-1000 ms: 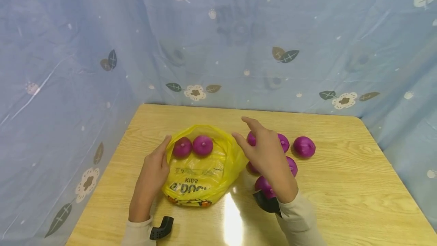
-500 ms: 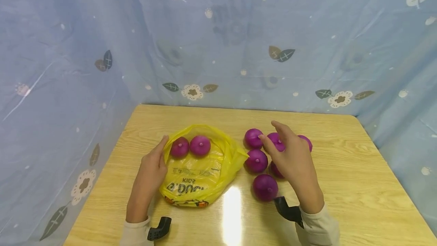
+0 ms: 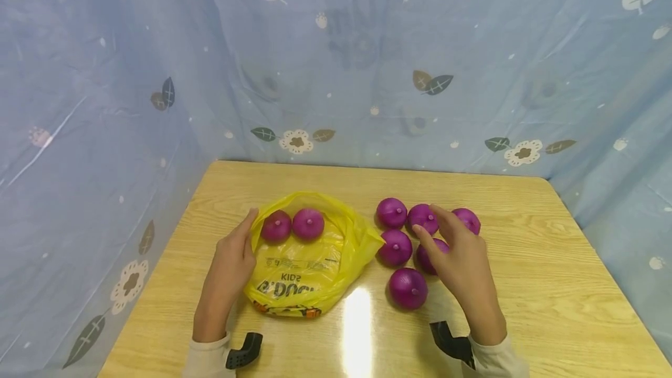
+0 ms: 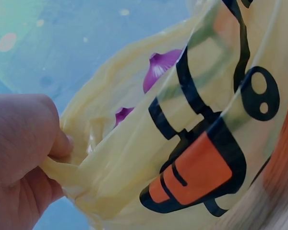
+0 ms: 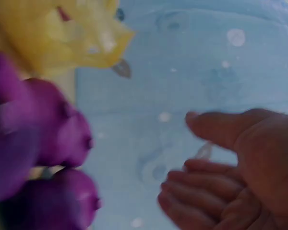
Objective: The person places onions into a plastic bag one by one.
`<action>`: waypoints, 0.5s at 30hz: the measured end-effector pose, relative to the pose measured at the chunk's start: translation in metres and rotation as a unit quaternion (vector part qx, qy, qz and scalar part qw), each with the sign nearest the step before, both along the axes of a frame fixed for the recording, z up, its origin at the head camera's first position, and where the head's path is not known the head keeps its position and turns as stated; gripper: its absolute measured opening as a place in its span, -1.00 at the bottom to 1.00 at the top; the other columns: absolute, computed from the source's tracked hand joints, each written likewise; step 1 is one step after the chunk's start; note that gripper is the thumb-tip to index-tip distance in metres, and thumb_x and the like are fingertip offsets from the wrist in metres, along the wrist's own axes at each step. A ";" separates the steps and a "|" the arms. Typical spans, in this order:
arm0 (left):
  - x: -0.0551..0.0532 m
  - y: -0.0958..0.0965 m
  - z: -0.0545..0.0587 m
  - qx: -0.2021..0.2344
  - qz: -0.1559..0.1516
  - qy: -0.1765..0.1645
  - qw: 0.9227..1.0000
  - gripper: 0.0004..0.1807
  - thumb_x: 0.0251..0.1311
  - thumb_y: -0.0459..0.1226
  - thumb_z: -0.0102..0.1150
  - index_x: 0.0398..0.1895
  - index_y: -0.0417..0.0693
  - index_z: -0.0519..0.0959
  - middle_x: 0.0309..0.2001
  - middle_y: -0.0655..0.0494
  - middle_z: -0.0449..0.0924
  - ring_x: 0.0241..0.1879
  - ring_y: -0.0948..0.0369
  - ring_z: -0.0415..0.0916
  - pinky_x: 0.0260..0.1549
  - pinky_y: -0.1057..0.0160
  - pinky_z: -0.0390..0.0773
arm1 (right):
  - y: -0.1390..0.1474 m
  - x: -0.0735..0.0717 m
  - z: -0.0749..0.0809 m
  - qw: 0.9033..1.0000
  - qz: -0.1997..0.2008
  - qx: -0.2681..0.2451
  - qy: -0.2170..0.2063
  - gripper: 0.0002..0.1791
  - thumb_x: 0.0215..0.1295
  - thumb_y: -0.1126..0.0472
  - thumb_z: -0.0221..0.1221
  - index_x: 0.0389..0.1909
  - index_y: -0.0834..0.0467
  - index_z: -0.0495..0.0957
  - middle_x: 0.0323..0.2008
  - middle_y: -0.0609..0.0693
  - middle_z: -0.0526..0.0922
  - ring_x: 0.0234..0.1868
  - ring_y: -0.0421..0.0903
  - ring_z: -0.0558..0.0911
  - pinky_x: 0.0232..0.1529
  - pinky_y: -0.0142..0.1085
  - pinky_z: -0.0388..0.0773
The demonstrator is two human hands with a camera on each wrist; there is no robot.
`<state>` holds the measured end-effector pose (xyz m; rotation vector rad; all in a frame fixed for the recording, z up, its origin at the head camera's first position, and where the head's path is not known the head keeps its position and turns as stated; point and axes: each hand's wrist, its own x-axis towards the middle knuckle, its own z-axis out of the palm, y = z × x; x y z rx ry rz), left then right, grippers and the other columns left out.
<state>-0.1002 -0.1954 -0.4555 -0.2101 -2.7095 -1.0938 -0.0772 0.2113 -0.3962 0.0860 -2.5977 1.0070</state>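
Observation:
My left hand (image 3: 231, 258) pinches the left rim of a yellow plastic bag (image 3: 336, 284) between thumb and fingers; the left wrist view shows the thin film (image 4: 110, 177) caught in that grip. Inside the opened bag sit two red onions, one on the left (image 3: 276, 227) and one beside it (image 3: 308, 224). Over the right part of a group of loose onions hovers my right hand (image 3: 464, 261), thumb and fingers spread with nothing between them. Its nearest onion (image 3: 431, 256) is partly covered by the thumb. In the right wrist view the palm (image 5: 240, 172) shows bare.
Several more red onions stand right of the bag, among them a front one (image 3: 408, 289), a back one (image 3: 391, 213) and a far right one (image 3: 466, 222). A blue patterned curtain (image 3: 357, 74) hangs behind the wooden table (image 3: 551, 284).
My right hand has drawn away from the bag to the right, over the loose onions, uncovering several of them. The left hand keeps its hold on the bag.

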 end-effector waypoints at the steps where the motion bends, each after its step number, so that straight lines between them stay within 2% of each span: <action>1: 0.000 0.000 0.000 0.000 0.000 -0.001 1.000 -0.40 0.60 -0.50 -0.20 0.65 -0.18 0.21 0.60 -0.14 0.25 0.46 -0.12 0.37 0.42 -0.22 0.41 | 0.001 0.001 -0.004 1.000 0.002 -0.004 0.004 -0.35 0.42 -0.04 0.39 0.38 0.24 0.55 0.19 0.30 0.70 0.22 0.25 0.69 0.18 0.19 0.63; 7: -0.001 0.002 -0.001 0.006 -0.007 -0.004 1.000 -0.40 0.60 -0.50 -0.20 0.66 -0.17 0.21 0.61 -0.12 0.22 0.54 -0.14 0.24 0.45 -0.22 0.36 | 0.005 0.007 -0.027 0.999 0.037 -0.014 0.033 -0.44 0.40 0.07 0.43 0.35 0.15 0.60 0.18 0.22 0.72 0.20 0.18 0.71 0.15 -0.12 0.65; 11: -0.002 0.002 -0.001 0.006 -0.008 -0.004 1.000 -0.40 0.61 -0.50 -0.20 0.66 -0.16 0.20 0.61 -0.11 0.22 0.55 -0.14 0.22 0.45 -0.22 0.34 | 0.011 0.013 -0.036 0.996 0.075 -0.004 0.047 -0.44 0.35 0.12 0.46 0.36 0.01 0.62 0.16 0.06 0.76 0.13 0.11 0.76 0.10 -0.38 0.68; 13: -0.001 0.001 -0.001 0.003 -0.005 -0.003 1.000 -0.40 0.61 -0.49 -0.20 0.66 -0.16 0.20 0.61 -0.11 0.22 0.54 -0.14 0.24 0.45 -0.22 0.35 | 0.015 0.018 -0.040 0.994 0.099 0.004 0.049 -0.41 0.33 0.15 0.48 0.37 -0.07 0.61 0.18 -0.03 0.76 0.08 0.10 0.78 0.02 -0.36 0.73; 15: -0.001 0.000 -0.001 0.001 -0.002 -0.002 1.000 -0.40 0.61 -0.49 -0.20 0.66 -0.16 0.20 0.61 -0.11 0.22 0.50 -0.14 0.32 0.43 -0.22 0.40 | 0.020 0.022 -0.044 0.991 0.127 0.011 0.052 -0.37 0.31 0.19 0.49 0.39 -0.10 0.59 0.20 -0.07 0.75 0.07 0.10 0.78 -0.02 -0.25 0.77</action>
